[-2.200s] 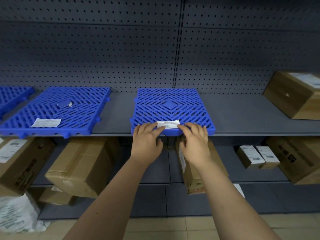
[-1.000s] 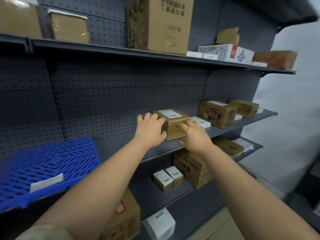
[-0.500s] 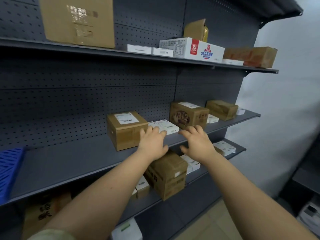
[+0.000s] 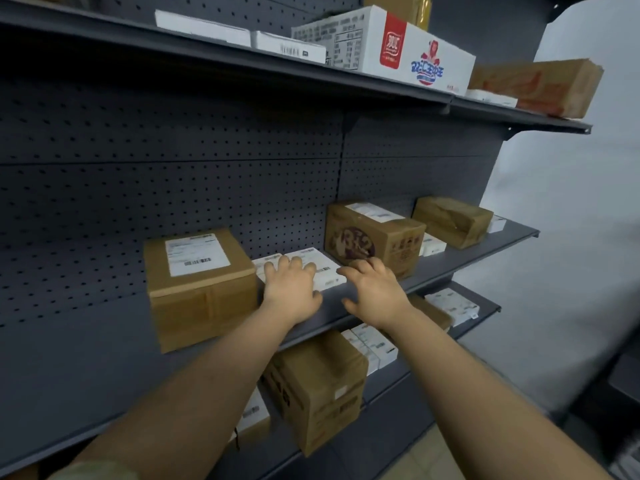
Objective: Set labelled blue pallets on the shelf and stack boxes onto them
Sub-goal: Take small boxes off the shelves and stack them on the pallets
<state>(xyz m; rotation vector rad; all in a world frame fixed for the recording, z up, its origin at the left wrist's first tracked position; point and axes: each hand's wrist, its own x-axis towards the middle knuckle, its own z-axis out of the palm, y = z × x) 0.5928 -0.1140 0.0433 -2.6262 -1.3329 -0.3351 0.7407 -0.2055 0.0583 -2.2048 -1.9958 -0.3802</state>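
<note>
Reaching with spread, empty fingers, left hand (image 4: 292, 292) and right hand (image 4: 375, 294) meet the flat white cardboard box (image 4: 311, 268) near the grey metal shelf (image 4: 478, 252) front edge; likely light, stiff, best gripped by its ends.

**Dark shelving against a pale wall**

I see a dark grey shelving unit (image 4: 242, 327) with a pegboard back (image 4: 173, 188), shelves at several heights. To its right stands a plain pale wall (image 4: 568, 209). At bottom right I see beige floor (image 4: 429, 455). Light is dim and even.

grey shelf (image 4: 460, 261), cardboard boxes (image 4: 201, 285), white box (image 4: 311, 268)
</note>
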